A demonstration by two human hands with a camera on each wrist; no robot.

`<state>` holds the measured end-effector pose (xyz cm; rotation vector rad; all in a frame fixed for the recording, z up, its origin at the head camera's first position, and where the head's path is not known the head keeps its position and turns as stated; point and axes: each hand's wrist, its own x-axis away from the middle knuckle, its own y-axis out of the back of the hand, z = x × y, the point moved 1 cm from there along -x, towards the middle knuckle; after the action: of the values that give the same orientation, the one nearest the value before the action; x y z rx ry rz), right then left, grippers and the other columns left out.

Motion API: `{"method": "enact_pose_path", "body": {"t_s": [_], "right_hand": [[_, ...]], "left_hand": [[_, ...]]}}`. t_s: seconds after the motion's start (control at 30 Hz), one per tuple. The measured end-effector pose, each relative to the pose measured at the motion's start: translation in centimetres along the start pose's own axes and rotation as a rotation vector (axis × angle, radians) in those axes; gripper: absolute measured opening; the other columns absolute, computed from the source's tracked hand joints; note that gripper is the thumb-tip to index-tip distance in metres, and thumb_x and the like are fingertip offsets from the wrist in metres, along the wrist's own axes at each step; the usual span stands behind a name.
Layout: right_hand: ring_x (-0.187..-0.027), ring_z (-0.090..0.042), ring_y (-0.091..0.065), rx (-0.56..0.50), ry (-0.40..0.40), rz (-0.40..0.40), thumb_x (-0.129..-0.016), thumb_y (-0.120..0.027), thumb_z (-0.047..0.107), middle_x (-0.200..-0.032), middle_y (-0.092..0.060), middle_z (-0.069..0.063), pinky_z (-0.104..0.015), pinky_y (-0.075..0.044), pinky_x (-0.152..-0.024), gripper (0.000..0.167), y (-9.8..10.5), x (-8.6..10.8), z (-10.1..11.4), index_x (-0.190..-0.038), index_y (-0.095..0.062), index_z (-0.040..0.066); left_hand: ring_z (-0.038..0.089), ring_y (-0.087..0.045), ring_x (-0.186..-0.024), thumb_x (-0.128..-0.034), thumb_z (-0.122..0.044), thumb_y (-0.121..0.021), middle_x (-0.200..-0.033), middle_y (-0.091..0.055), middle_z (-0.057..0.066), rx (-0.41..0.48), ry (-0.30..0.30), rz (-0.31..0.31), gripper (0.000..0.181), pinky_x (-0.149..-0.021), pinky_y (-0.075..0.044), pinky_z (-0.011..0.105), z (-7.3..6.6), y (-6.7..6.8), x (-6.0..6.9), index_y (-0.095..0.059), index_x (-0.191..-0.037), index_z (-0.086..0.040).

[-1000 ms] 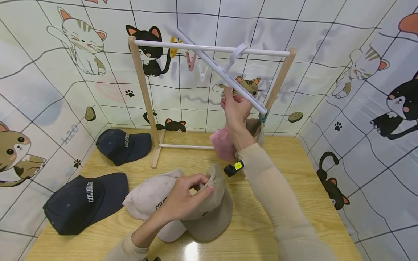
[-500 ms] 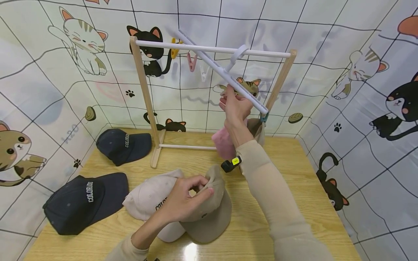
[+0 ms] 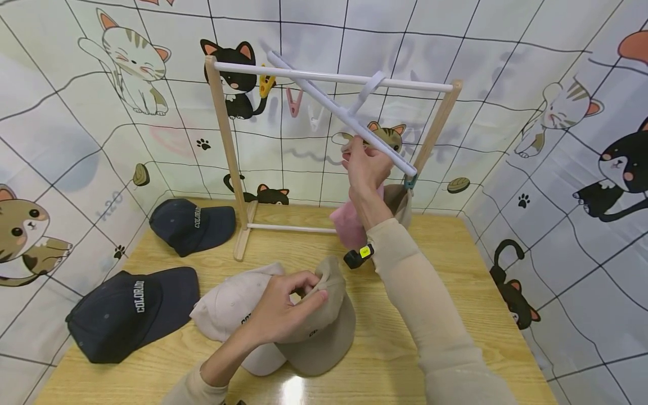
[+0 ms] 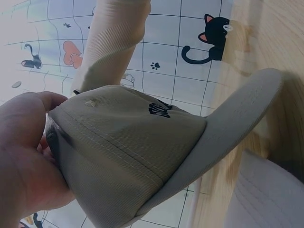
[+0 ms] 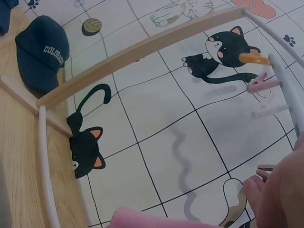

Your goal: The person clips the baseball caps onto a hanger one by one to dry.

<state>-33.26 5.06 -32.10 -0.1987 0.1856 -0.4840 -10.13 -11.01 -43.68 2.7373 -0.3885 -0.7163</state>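
My left hand pinches the back edge of a khaki baseball cap between thumb and fingers; its brim hangs down above the table in the left wrist view. My right hand is raised to a lilac clip hanger, hooked on the rack's top bar and sloping down to the right. Its fingers pinch a pale clip under the hanger, mostly hidden. Below that hand hangs a pink cap, partly covered by the wrist. A beige cap hangs from a teal clip at the hanger's low end.
A yellow clip, a pink clip and a white clip hang along the hanger. The rack's wooden left post stands on the table. Two navy caps lie left, and a pale pink cap lies beside my left hand.
The hanger's raised left end has swung slightly down and left, with its clips shifting too. Both hands stay nearly in place, the khaki cap moving a little left.
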Motion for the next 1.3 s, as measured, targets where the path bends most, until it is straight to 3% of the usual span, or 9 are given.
{"method": "enact_pose_path", "body": {"t_s": [0.2,0.6,0.87,1.1,1.3], "right_hand": [[-0.065,-0.013,-0.081,0.095,0.025,0.036,-0.102,-0.073,0.025,-0.084,-0.086,-0.016,-0.042,-0.071,-0.079,0.032,-0.1,0.3,0.0,-0.090,-0.087,-0.001],[-0.078,-0.025,-0.087,0.182,-0.026,0.219,-0.102,-0.072,0.027,-0.089,-0.087,-0.018,-0.040,-0.071,-0.079,0.031,0.1,0.8,1.0,-0.104,-0.087,0.000],[-0.080,-0.025,-0.088,0.354,-0.055,0.337,-0.102,-0.072,0.033,-0.089,-0.087,-0.013,-0.041,-0.071,-0.080,0.034,0.8,0.6,2.5,-0.101,-0.089,0.004],[-0.075,-0.023,-0.086,0.423,-0.054,0.464,-0.102,-0.072,0.034,-0.088,-0.087,-0.014,-0.039,-0.071,-0.078,0.036,2.0,0.3,3.7,-0.104,-0.087,0.001],[-0.085,-0.029,-0.087,0.500,-0.061,0.567,-0.104,-0.071,0.037,-0.093,-0.087,-0.015,-0.043,-0.071,-0.083,0.039,2.7,0.1,4.2,-0.105,-0.086,0.002]], "left_hand": [[0.003,-0.060,-0.073,-0.1060,-0.017,-0.076,-0.072,-0.054,-0.012,-0.007,0.004,-0.009,0.012,-0.064,-0.050,0.021,0.2,0.1,-0.1,-0.075,-0.094,-0.020],[0.001,-0.065,-0.078,-0.1017,-0.014,-0.079,-0.074,-0.068,-0.011,-0.115,-0.014,-0.087,0.005,-0.074,-0.055,0.024,-0.2,1.1,-0.9,-0.078,-0.099,-0.018],[0.003,-0.066,-0.077,-0.1027,-0.016,-0.078,-0.076,-0.070,-0.013,-0.136,0.043,-0.122,0.004,-0.072,-0.052,0.023,-0.5,1.6,-1.6,-0.081,-0.102,-0.019],[0.002,-0.063,-0.069,-0.1019,-0.013,-0.077,-0.076,-0.074,-0.007,-0.170,-0.015,-0.194,0.005,-0.059,-0.050,0.024,-0.5,2.3,-3.2,-0.081,-0.101,-0.015],[0.005,-0.060,-0.065,-0.1011,-0.014,-0.078,-0.073,-0.072,-0.003,-0.219,-0.078,-0.297,0.005,-0.058,-0.044,0.020,-0.8,3.1,-5.2,-0.082,-0.099,-0.012]]}}
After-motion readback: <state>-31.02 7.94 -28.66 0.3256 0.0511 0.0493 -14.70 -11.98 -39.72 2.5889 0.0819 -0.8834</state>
